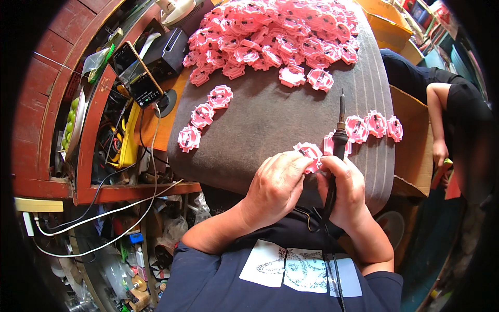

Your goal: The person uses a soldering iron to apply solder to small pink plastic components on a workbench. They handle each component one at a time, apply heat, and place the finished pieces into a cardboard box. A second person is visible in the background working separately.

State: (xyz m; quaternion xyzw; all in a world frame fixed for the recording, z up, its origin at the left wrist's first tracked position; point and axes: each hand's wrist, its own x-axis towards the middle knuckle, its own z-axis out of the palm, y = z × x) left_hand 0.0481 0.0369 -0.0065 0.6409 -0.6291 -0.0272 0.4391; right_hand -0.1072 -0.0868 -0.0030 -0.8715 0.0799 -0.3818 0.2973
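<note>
Your left hand (275, 179) pinches one pink plastic piece (310, 155) between thumb and fingers, above the near part of the table (260, 114), while your right hand (344, 190), close beside it, is wrapped round the handle of a soldering iron (340, 136) whose tip points away from you. Your fingers cover part of that piece, so whether your right thumb also touches it is hard to tell. It looks light and stiff, probably smooth to the touch, with thin notched edges that could chip if squeezed hard; a gentle pinch on the outer rim, clear of the middle, should suit it best. Another piece (328, 145) sits just ahead of your right hand, partly behind the iron, with a row of three (376, 124) to its right; a slanting line of three (202, 115) lies ahead and left of your left hand, and a big heap (275, 36) well ahead of both.
</note>
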